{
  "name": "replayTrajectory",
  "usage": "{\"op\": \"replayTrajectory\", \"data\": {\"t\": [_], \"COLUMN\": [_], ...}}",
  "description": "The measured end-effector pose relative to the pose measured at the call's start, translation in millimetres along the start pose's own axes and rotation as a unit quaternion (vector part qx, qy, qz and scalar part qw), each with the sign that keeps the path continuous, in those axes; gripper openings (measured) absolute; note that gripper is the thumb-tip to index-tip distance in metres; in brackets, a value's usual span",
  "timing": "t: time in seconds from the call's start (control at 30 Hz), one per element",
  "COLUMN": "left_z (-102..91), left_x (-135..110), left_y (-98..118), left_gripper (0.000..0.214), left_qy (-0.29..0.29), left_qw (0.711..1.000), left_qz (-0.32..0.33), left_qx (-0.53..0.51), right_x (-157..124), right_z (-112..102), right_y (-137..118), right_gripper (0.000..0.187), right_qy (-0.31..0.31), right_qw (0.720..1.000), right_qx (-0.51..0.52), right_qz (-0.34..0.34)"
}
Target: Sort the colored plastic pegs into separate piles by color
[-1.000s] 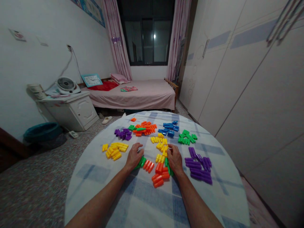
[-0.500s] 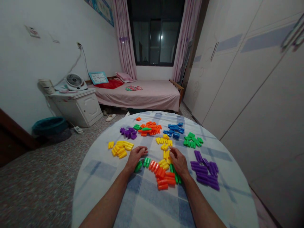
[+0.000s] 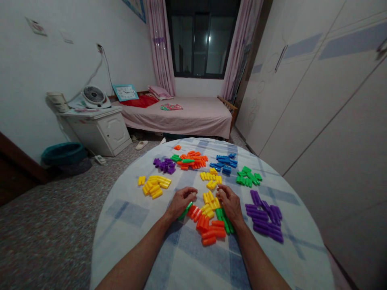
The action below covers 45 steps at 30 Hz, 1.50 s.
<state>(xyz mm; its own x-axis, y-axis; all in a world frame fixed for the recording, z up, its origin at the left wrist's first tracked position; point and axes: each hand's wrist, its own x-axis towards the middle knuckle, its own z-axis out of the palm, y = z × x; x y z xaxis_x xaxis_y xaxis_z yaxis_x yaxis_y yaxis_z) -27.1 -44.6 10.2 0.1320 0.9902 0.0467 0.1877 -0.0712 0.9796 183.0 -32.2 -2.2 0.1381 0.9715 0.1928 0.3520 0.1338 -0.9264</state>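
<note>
- The left hand (image 3: 182,201) rests low over the table with its fingers bent inward; whether they close on anything cannot be told.
- The right hand (image 3: 231,204) faces it with fingers curled, the tips near a small yellow block (image 3: 212,185); its grip cannot be made out either.
- Between the two hands lies a cluster of yellow blocks (image 3: 208,198), closer to the right hand.
- Long green pieces (image 3: 219,216) lie alongside the right hand and wrist, partly hidden by them.
- A green piece (image 3: 185,210) shows just beside the left hand, next to a row of orange-red blocks (image 3: 194,212).
- Nearer the person's body, a heap of orange blocks (image 3: 216,233) adjoins the yellow cluster.
- Right of the right hand sits a purple group (image 3: 263,225); beyond it, a green group (image 3: 248,177).
- Left of the left hand and farther off is a yellow pile (image 3: 155,186), with a smaller purple pile (image 3: 165,165) behind.
- Toward the far edge lie an orange pile (image 3: 196,162) with green pieces on and beside it, and blue blocks (image 3: 223,161).
- All rest on a round table (image 3: 136,249) with a checked cloth; beyond stands a bed (image 3: 193,121).
</note>
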Motion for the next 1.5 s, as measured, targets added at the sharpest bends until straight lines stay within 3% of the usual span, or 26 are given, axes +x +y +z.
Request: {"op": "replayTrajectory", "data": {"t": [0.1,0.17,0.3,0.5,0.63,0.77,0.93,1.07,1.3,1.5], "left_z": [5.4,9.3,24.8,63.5,74.3,72.5,58.4,29.2,-29.1,-56.4], "left_x": [4.9,16.2,58.3,117.9,125.7,123.5,119.6,107.3,68.9,32.5], "left_y": [0.9,5.4,24.4,41.5,38.7,34.7,32.7,30.2,16.3,20.6], "left_gripper": [0.024,0.022,0.029,0.05,0.058,0.051,0.046,0.044,0.039,0.035], "left_qy": [0.054,0.082,0.035,-0.062,-0.103,-0.103,-0.088,-0.078,-0.062,-0.076], "left_qw": [0.992,0.971,0.917,0.872,0.851,0.839,0.834,0.831,0.823,0.822], "left_qz": [0.06,0.125,0.193,0.147,0.088,0.061,0.03,0.008,0.024,0.027], "left_qx": [0.096,0.188,0.347,0.463,0.506,0.531,0.543,0.551,0.565,0.564], "right_x": [3.0,5.3,8.0,7.7,7.7,7.7,8.0,7.8,6.1,6.6], "right_z": [-0.5,-0.9,-0.2,0.5,-0.1,0.1,0.7,0.0,-0.7,-0.8], "right_y": [3.6,6.2,10.1,10.5,10.3,11.0,13.9,12.2,5.2,6.6], "right_gripper": [0.036,0.037,0.036,0.033,0.033,0.032,0.033,0.035,0.036,0.037], "right_qy": [0.05,0.073,0.08,0.071,0.07,0.064,0.062,0.059,0.058,0.055], "right_qw": [0.999,0.997,0.996,0.997,0.997,0.997,0.998,0.998,0.998,0.998], "right_qx": [0.004,0.015,0.025,0.017,0.021,0.03,0.03,0.013,-0.005,-0.012], "right_qz": [0.011,0.02,0.024,0.004,0.008,0.018,0.014,0.011,-0.001,-0.008]}}
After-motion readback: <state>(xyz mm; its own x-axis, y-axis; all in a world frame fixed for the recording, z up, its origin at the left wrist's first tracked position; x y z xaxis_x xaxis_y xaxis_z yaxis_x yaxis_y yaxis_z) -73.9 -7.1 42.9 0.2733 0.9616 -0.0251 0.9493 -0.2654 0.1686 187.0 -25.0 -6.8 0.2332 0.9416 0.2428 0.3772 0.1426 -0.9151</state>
